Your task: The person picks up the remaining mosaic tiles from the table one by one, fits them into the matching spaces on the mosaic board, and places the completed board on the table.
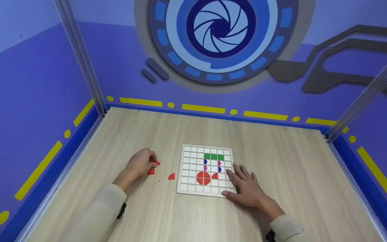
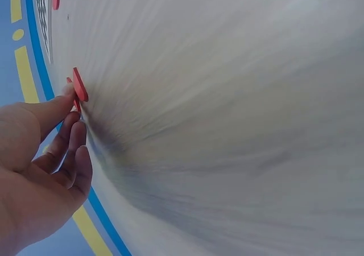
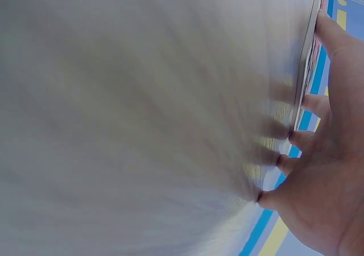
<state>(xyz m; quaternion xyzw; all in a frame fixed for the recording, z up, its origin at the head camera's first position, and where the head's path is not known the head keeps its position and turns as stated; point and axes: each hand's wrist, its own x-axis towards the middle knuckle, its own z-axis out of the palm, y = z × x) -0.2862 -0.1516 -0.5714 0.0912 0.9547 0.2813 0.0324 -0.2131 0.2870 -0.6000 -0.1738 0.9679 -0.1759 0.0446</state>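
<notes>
In the head view my left hand [image 1: 142,162] is left of the grid board, pinching a red quarter-circle piece [image 1: 158,163] between thumb and fingers. Just below those fingertips a second red piece [image 1: 151,171] lies on the table, partly covered by the hand. A loose red quarter circle [image 1: 171,176] sits nearer the board. The white grid board [image 1: 188,191] carries a green strip [image 1: 214,156], small blue and pink half circles, a red disc [image 1: 203,178] and a red quarter [image 1: 215,175] beside it. My right hand [image 1: 247,190] rests with spread fingers on the board's right edge.
The wooden table [image 1: 281,158] is bordered by a purple-blue wall [image 1: 119,77] with yellow marks at the back and by side walls with metal posts [image 1: 82,53]. A tiny dark speck [image 1: 159,181] lies left of the board.
</notes>
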